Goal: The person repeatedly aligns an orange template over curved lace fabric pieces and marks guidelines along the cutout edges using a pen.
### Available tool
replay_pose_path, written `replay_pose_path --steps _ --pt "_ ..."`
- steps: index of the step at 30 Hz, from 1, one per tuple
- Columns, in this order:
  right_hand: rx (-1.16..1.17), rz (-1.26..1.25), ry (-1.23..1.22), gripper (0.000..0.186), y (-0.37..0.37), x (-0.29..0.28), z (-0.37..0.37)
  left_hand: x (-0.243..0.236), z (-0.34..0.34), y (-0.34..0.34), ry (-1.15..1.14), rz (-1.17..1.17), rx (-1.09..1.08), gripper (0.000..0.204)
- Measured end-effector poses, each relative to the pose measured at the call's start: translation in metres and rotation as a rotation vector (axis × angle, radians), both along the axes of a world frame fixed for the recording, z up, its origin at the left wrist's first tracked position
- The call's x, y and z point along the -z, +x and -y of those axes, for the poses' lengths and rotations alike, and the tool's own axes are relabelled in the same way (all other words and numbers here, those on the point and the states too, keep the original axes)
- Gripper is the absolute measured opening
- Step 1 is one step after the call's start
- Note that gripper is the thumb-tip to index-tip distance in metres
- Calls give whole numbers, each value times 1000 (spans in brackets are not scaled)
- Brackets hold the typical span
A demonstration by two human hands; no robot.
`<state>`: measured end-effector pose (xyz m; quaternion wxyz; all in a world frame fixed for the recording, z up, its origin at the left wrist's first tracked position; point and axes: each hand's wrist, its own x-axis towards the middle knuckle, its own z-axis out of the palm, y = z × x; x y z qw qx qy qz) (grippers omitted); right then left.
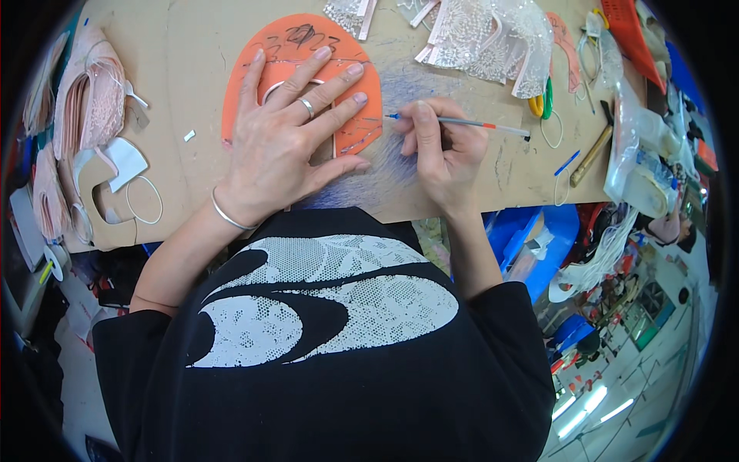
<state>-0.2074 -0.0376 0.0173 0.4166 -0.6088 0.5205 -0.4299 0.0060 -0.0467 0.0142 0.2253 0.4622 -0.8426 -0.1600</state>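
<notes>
An orange flat template, rounded at the top and with dark scribbles and a cut-out in it, lies on the tan work table. My left hand rests flat on it, fingers spread, covering much of its middle; it wears a ring and a bangle. Just right of the template's edge, my right hand grips a slim pen refill with a blue tip and clear tube. Its tip points left, close to the template's right edge; whether it touches the surface I cannot tell. Blue ink strokes cover the board there.
Stacked pink lace pieces lie at the left, white lace pieces at the far side. To the right are yellow and green handles, a blue pen cap, a hammer and a plastic bag. A blue bin stands below the edge.
</notes>
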Motion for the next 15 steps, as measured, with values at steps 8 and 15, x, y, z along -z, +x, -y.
replay_pose_path --steps 8,15 --pt "-118 -205 -282 6 8 5 8 3 0 1 2 -24 -4 46" --pt "-125 -263 -315 6 6 -1 13 3 0 0 10 -30 -12 45"
